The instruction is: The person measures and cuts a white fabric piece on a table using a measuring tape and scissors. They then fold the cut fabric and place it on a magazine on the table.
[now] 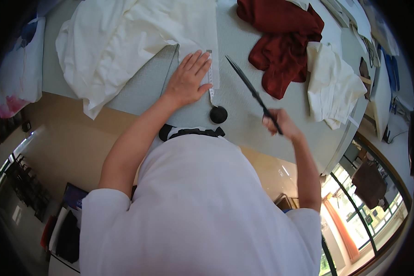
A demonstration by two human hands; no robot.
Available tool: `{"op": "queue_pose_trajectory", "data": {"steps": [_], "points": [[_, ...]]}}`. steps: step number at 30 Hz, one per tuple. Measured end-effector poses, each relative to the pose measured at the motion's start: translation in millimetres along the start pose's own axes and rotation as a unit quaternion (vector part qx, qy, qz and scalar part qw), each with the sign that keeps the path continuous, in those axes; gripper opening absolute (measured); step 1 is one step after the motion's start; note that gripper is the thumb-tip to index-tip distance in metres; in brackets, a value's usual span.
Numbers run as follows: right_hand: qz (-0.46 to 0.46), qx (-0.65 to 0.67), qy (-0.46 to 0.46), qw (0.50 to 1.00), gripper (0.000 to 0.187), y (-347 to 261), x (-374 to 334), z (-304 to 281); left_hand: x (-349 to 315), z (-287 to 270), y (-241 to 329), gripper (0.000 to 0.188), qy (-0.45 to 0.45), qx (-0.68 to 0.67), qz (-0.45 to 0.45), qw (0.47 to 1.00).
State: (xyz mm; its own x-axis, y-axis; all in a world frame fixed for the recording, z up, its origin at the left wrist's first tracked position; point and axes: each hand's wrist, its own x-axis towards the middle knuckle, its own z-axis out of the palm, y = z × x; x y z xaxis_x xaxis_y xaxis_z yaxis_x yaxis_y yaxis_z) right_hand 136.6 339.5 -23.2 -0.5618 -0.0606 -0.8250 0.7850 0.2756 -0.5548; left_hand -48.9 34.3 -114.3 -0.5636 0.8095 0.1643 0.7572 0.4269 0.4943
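Note:
My left hand [187,80] lies flat with its fingers stretched out, on the edge of a large white cloth [124,39]. Beside its fingertips and thumb runs the pulled-out strip of a tape measure [210,76], laid along the cloth's edge. The tape's round black case [218,114] rests on the table just nearer to me. Over the table to the right, my right hand [284,124] is closed around a pair of long dark scissors [247,83]. Their blades look closed and point away from me, up and to the left, apart from the cloth.
A dark red cloth [285,50] lies crumpled at the far right of the grey table [244,124], with a white garment piece [331,87] next to it. White fabric with pink and blue patches [20,69] hangs at the left. More cloth [354,14] is heaped at the far right.

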Motion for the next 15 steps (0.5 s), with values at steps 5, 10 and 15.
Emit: {"op": "queue_pose_trajectory", "data": {"steps": [5, 10, 15], "points": [[0.013, -0.214, -0.083, 0.973, 0.061, -74.0, 47.5, -101.4, -0.6, -3.0, 3.6, 0.068, 0.003, -0.003, -0.016, 1.0], [-0.02, -0.357, -0.141, 0.923, 0.068, -125.8, 88.3, -144.6, -1.9, -1.0, 2.9, 0.067, 0.003, 0.001, -0.02, 1.0], [0.005, -0.364, -0.179, 0.914, 0.069, -147.4, 114.0, -149.5, -2.2, 0.6, 2.2, 0.066, -0.005, 0.004, -0.032, 0.999]]}}
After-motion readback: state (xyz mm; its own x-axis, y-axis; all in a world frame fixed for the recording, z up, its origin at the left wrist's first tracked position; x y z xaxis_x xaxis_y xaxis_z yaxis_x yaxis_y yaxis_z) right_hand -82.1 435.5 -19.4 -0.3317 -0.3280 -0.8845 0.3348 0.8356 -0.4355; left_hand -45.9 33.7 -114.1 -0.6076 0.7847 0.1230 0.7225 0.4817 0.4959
